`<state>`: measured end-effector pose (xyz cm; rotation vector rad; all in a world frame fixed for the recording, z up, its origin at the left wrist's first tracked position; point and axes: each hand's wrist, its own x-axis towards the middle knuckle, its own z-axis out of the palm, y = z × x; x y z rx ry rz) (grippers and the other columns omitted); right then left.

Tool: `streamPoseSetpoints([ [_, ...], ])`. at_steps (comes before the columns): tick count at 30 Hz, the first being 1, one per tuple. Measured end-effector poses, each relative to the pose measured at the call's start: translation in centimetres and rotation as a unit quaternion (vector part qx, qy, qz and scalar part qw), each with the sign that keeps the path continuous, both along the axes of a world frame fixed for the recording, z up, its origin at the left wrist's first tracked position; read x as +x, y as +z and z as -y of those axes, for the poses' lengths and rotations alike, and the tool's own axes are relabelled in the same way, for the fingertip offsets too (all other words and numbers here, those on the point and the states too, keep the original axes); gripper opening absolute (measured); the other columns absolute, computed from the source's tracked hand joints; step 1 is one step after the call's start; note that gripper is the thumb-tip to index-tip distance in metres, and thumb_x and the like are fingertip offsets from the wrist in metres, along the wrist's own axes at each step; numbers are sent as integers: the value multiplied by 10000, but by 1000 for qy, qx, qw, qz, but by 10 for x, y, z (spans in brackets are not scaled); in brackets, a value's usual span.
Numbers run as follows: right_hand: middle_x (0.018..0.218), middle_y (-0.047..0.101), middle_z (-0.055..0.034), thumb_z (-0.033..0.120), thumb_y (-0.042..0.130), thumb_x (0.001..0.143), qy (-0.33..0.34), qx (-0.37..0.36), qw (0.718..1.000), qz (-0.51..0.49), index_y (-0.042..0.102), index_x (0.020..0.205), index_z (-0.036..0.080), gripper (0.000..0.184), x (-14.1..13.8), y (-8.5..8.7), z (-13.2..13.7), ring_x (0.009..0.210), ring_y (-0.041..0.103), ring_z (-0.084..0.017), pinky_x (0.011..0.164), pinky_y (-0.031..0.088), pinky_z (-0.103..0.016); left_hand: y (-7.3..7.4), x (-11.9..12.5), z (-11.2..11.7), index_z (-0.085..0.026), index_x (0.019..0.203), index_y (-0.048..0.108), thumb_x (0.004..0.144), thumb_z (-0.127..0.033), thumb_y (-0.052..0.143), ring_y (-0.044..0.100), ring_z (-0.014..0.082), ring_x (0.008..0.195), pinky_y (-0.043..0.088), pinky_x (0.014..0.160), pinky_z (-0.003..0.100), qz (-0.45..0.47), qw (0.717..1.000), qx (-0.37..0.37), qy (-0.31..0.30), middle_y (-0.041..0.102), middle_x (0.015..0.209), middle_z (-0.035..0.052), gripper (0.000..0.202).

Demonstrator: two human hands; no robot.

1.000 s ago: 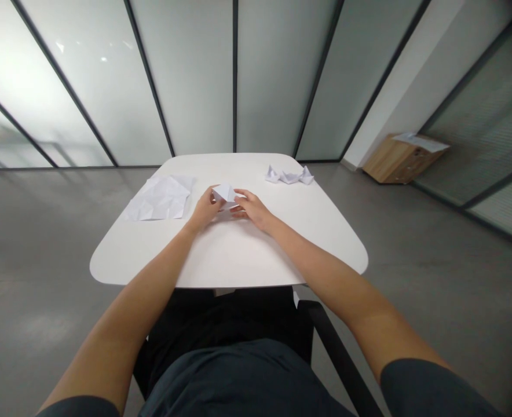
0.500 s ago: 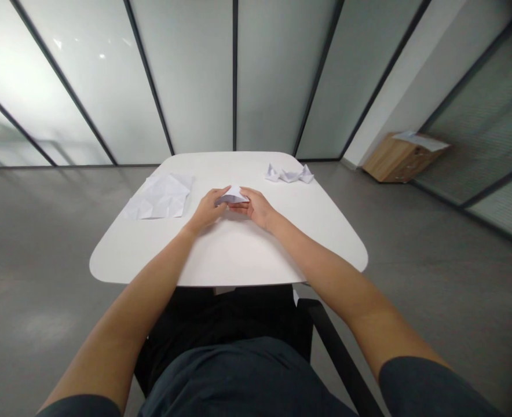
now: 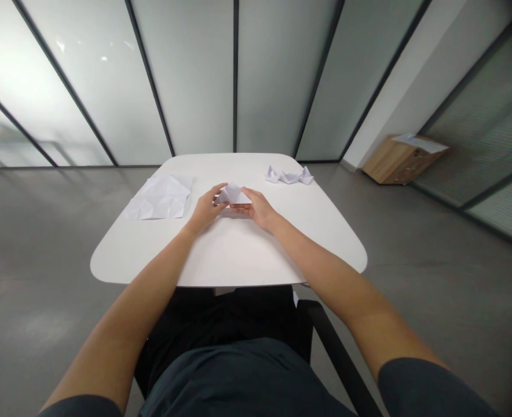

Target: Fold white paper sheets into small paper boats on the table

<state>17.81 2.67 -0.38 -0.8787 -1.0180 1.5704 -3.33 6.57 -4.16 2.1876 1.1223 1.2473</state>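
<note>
- Glass wall (image 3: 195, 75), frosted and split by dark frame strips, stands beyond the far edge of the surface.
- White surface (image 3: 238, 255) with rounded corners sits in front of the seated person and carries all the paper.
- Wooden cabinet (image 3: 395, 159) stands on the floor well off the far right corner of the surface, with a pale sheet lying on its top.
- Black chair arm (image 3: 338, 359) runs out below the near right edge of the surface.
- Creased sheet (image 3: 160, 198) of white paper lies flat on the left part of the surface, well apart from both hands.
- Left hand (image 3: 204, 211) rests near the middle of the surface, fingers closed in a pinch on the left side of the small paper shape.
- Right hand (image 3: 259, 209) lies just beside it near the middle of the surface, gripping the right side of the same shape.
- Folded pieces (image 3: 289, 175), small and white, sit in a row near the far right edge of the surface.
- Folded paper (image 3: 234, 196), a small peaked white shape, is held between the two hands just above the middle of the surface.
</note>
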Motion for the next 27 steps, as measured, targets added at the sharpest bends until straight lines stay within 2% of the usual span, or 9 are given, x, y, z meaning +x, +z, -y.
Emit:
streamPoseSetpoints([
  [4,981,794,-82,391,701,964,-8,-16,1000,-6,665,1045,209,203,2,-1,-2,819,775,-216,773,682,-367,3,2,5,-228,1455,619,854,-344,745,718,205,1010,606,854,313,26,1000,2,-14,724,1288,98,625],
  [8,996,801,-81,349,692,934,-5,-17,999,-26,681,1052,199,191,4,-3,-5,821,774,-222,791,679,-375,9,4,9,-191,1269,717,871,-509,776,693,267,1175,615,921,360,71,997,-3,-41,710,1367,141,513],
  [12,1001,798,-70,288,668,881,-6,-6,1000,-29,700,1062,188,209,5,-5,-8,823,757,-214,791,665,-363,15,6,13,-187,955,793,1018,-635,535,674,284,1257,601,985,394,110,992,-16,-60,720,1369,136,520],
  [14,969,789,-46,255,658,847,-22,2,999,-23,704,1045,197,211,5,-7,-9,827,737,-205,754,652,-341,16,6,15,-189,872,795,1019,-631,533,681,287,1245,607,977,396,113,991,-24,-70,723,1362,131,535],
  [17,891,753,-10,235,651,810,-52,3,999,-14,699,1007,210,204,4,-9,-12,796,691,-185,654,597,-283,14,4,15,-209,1084,807,912,-556,723,670,303,1254,627,912,373,84,994,-23,-64,692,1414,128,397],
  [19,830,714,12,235,652,794,-71,1,997,-13,692,980,212,191,3,-9,-13,753,653,-168,609,549,-253,12,3,14,-232,1331,728,863,-490,783,655,304,1265,631,876,352,57,997,-16,-50,668,1449,124,537],
  [21,784,677,28,244,663,786,-84,1,996,-14,681,947,209,166,2,-7,-12,721,623,-156,595,514,-241,10,2,11,-235,1471,627,847,-452,798,641,302,1267,633,848,337,32,999,-13,-39,640,1483,132,682],
  [23,765,660,37,262,680,785,-95,0,995,-11,668,927,210,152,1,-6,-11,712,613,-153,603,500,-242,8,1,8,-225,1495,593,835,-438,803,640,293,1246,639,816,327,18,999,-13,-39,614,1507,145,725],
  [27,822,704,35,297,686,803,-116,-16,993,12,683,987,225,197,2,-4,-11,744,631,-163,645,508,-262,7,0,5,-229,1409,636,835,-407,783,646,264,1210,643,799,317,19,999,-8,-41,629,1457,136,618],
])
